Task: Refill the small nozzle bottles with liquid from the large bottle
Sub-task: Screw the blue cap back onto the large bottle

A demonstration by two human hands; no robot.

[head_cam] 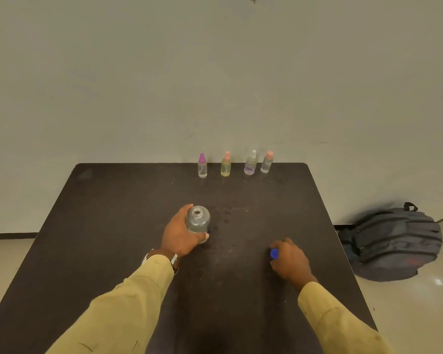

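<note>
Your left grip (180, 235) curls round the large bottle (198, 221), which stands upright with its mouth uncapped at the centre of the frame over the dark bench (113, 226). Your thumb lies across the bottle's near side. Right of centre and lower, your right grip (289, 259) rests on the bench, fingers closed round a blue cap (274, 253). Above centre, along the bench's far edge by the wall, four small bottles stand in a row, well apart from both hands: the purple-topped bottle (202, 166), the yellow bottle (225, 164), the white-topped bottle (251, 163) and the pink-topped bottle (267, 162). At the right of the frame, a dark backpack (394, 244) lies on the floor beside the bench.
</note>
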